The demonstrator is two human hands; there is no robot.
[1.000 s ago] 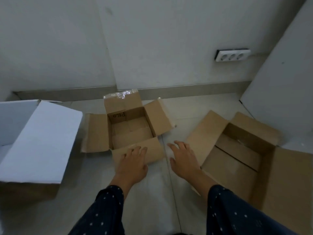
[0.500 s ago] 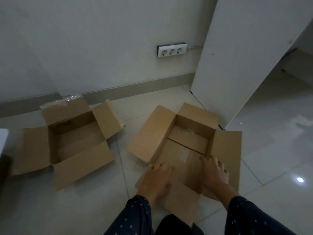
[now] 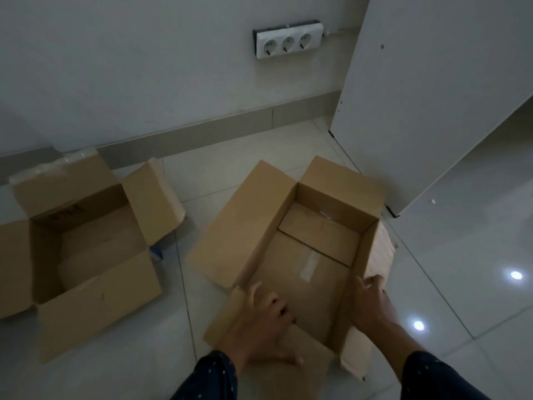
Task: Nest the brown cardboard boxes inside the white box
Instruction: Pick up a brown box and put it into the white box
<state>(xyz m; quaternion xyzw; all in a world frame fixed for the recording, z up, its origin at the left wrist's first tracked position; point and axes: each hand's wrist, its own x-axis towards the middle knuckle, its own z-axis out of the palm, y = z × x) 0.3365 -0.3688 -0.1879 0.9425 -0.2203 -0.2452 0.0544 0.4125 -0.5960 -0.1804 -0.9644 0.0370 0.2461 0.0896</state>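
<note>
Larger brown cardboard box (image 3: pixel 314 241), open on the floor (image 3: pixel 461 255): we curl our left hand (image 3: pixel 259 321) and right hand (image 3: pixel 372 301) over its near walls, seemingly set to lift it toward the white box, unseen here.

A second ago both hands rested flat at the near flap of the small box (image 3: pixel 98 304), with the white box in view at the left. The view has since swung right, the white box has left the frame, and the hands have moved to the big box (image 3: pixel 248 220). The left hand (image 3: pixel 259 321) now curls over its near left corner and the right hand (image 3: pixel 372 301) pinches its right wall.
</note>
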